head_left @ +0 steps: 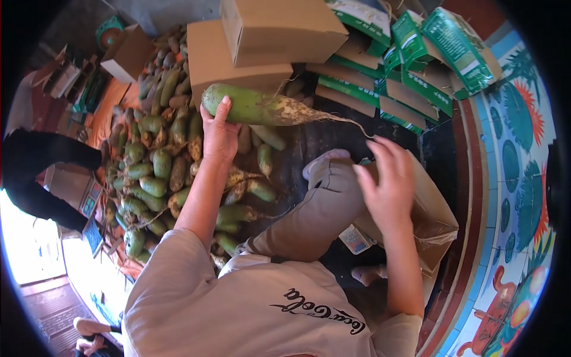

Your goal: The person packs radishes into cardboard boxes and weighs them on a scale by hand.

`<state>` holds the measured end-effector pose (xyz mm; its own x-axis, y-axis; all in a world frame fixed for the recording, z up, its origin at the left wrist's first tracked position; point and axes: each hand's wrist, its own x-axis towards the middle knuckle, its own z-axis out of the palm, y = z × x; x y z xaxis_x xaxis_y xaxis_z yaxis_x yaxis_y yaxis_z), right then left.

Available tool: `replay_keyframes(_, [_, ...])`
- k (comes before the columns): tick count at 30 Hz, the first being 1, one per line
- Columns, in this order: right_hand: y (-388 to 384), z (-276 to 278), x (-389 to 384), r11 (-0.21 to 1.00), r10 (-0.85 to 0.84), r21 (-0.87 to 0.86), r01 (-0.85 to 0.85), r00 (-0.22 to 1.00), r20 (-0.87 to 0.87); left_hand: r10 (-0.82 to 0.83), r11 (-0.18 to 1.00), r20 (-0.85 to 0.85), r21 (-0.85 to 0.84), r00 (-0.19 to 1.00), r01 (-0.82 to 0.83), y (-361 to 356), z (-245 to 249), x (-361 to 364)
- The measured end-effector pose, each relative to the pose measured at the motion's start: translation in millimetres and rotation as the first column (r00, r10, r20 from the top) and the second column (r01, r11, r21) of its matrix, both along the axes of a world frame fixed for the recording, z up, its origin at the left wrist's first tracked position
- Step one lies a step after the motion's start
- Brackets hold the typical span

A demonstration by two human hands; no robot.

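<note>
My left hand (220,135) grips a large green radish (256,106) near its thick end, the thumb lying over its top. The radish is held level above the floor, and its long thin root trails to the right. My right hand (391,184) is open with fingers apart, the fingertips right by the tip of that root. Below and left of the radish, a heap of soil-marked green radishes (153,185) covers the floor.
Plain cardboard boxes (285,33) are stacked ahead. Flattened green printed cartons (410,65) lie at the upper right. An open carton (431,214) stands beside my right arm, near a device with a display (357,239). A person's dark sleeve (50,152) shows at left.
</note>
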<state>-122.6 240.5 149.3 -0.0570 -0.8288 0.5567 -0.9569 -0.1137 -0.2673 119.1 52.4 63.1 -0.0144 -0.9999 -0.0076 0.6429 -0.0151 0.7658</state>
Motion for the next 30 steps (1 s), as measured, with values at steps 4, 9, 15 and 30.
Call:
replay_keyframes(4, [-43.8, 28.3, 21.5, 0.993, 0.109, -0.009, -0.115, 0.968, -0.228, -0.145, 0.989, -0.052, -0.018, 0.988, 0.144, 17.8, 45.3, -39.6])
replay_keyframes(9, [-59.0, 19.4, 3.2, 0.983, -0.005, 0.18, 0.037, 0.985, -0.174, -0.367, 0.93, -0.076, -0.057, 0.927, 0.363, 26.6, 65.5, -63.0])
replay_keyframes(15, [-45.8, 17.0, -17.8, 0.992, -0.035, 0.11, 0.06, 0.976, -0.214, -0.412, 0.91, 0.065, -0.027, 0.909, 0.414, 10.9, 63.5, -75.8])
replay_keyframes(30, [-25.7, 7.4, -56.3, 0.979, -0.11, 0.182, 0.091, 0.989, 0.101, -0.487, 0.868, 0.134, -0.037, 0.863, 0.495, -17.4, 66.2, -111.8])
